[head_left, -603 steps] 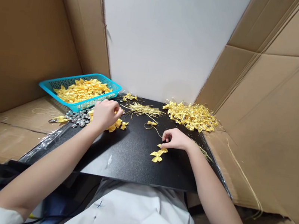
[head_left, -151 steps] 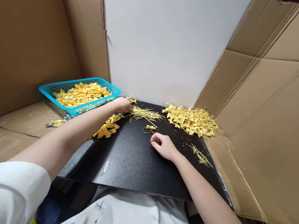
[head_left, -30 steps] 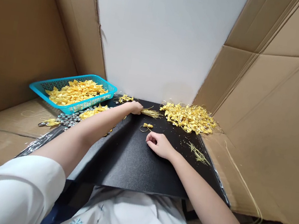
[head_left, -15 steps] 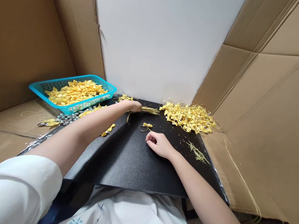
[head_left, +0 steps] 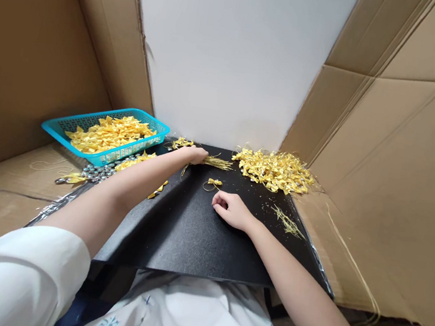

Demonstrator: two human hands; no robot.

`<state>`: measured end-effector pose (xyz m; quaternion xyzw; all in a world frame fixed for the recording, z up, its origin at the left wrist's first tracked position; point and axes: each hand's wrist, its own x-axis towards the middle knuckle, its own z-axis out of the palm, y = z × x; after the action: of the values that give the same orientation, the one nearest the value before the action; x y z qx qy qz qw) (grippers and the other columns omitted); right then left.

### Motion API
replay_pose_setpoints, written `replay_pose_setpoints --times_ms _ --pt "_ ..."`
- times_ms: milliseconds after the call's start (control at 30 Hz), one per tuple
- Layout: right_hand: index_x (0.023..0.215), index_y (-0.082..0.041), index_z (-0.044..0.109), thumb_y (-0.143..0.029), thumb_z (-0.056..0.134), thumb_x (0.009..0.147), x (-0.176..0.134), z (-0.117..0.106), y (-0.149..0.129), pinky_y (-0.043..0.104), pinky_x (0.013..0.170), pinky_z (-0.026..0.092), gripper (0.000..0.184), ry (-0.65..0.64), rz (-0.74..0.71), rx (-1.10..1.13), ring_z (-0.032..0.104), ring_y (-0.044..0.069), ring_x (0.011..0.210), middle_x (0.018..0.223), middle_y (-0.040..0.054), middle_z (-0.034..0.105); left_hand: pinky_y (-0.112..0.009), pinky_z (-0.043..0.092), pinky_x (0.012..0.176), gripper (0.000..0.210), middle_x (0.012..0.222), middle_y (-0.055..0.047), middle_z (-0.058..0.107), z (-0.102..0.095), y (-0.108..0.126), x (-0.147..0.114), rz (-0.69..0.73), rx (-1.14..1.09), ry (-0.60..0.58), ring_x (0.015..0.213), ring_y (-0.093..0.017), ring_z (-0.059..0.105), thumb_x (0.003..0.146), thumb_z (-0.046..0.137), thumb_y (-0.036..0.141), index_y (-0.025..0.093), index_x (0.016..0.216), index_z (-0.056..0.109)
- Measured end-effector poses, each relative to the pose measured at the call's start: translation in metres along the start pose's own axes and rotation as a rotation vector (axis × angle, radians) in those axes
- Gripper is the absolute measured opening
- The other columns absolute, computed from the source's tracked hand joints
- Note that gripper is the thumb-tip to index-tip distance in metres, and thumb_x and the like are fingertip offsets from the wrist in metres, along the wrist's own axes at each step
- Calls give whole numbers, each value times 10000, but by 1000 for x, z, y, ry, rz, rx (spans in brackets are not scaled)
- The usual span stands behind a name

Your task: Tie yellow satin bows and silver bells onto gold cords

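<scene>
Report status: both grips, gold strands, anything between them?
Left grip closed on gold strands. Right grip curled at black table, hold unclear. Between grips: one yellow bow, cord looped.

So there's tall brown cardboard on the left [head_left: 33,45] and more cardboard on the right [head_left: 408,160], creased and basically boxing the spot in, with a plain white wall [head_left: 234,55] straight ahead. The desk [head_left: 196,242] is black and kinda speckled, with crinkly shiny film [head_left: 54,207] along its left edge. Below the front edge there's white cloth [head_left: 185,312] with a little blue print [head_left: 109,324], plus something dark blue [head_left: 81,309] that's too shadowy to make out.
</scene>
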<state>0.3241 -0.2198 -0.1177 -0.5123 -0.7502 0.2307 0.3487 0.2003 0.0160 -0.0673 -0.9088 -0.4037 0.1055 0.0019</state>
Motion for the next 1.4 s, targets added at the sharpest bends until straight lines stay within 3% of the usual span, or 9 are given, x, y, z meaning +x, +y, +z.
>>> replay_pose_setpoints --times_ms 100,233,333,467,600,700,1000,1233,1400 --pt "730 -175 559 -75 532 744 0 0 0 215 593 381 105 1 -2 0 463 96 581 639 -43 530 -379 427 970 238 1126 -159 666 1 3 1 -11 -3 -17 1142 -319 582 813 666 244 132 1022 689" --pt "736 -176 560 -78 534 747 1 1 2 217 594 381 102 0 -9 4 465 97 579 636 -44 527 -450 489 925 300 1192 -104 608 5 6 2 -27 -25 -63 1082 -241 592 900 594 313 142 1146 604" --pt "740 -176 561 -82 536 750 1 1 3 219 593 380 97 1 -13 0 466 99 580 636 -43 527 -435 519 882 329 1210 -100 584 6 8 3 -44 -72 -82 1054 -229 596 912 580 319 155 1197 569" --pt "740 -176 560 -85 533 751 0 1 2 218 595 381 97 -3 -10 -3 466 98 579 640 -42 527 -400 521 852 263 1113 -87 630 2 4 3 -45 -199 -72 985 -216 618 905 583 315 131 1090 617" --pt "740 -175 564 -86 529 753 0 0 1 216 599 381 97 -5 -19 -15 469 98 585 645 -41 530 -290 491 750 165 771 -64 678 -4 -4 1 -17 -413 -41 773 -199 646 838 562 202 117 718 635" --pt "738 -175 564 -86 531 751 0 0 1 216 595 378 95 -5 -20 -16 465 96 579 643 -42 528 -258 466 671 185 614 -30 612 -6 -8 -2 2 -614 11 635 -166 607 797 517 168 155 614 546" --pt "739 -179 559 -96 526 747 0 -1 1 225 597 380 90 -6 -7 7 463 101 582 647 -39 530 -238 446 577 240 550 66 343 -1 -5 -18 112 -1247 136 465 -69 365 808 534 189 203 671 338" --pt "726 -181 536 -127 522 735 2 -4 -4 243 615 385 57 60 20 113 471 109 596 645 -37 530 -203 396 508 265 579 65 315 -13 -8 -44 235 -1567 98 477 -61 341 845 606 264 175 692 409" --pt "800 -190 557 -221 575 742 8 1 -2 278 679 427 68 164 49 249 528 133 675 732 -13 584 -199 397 509 168 586 63 312 -15 -7 -61 284 -1695 52 489 -68 364 871 594 257 133 781 524"
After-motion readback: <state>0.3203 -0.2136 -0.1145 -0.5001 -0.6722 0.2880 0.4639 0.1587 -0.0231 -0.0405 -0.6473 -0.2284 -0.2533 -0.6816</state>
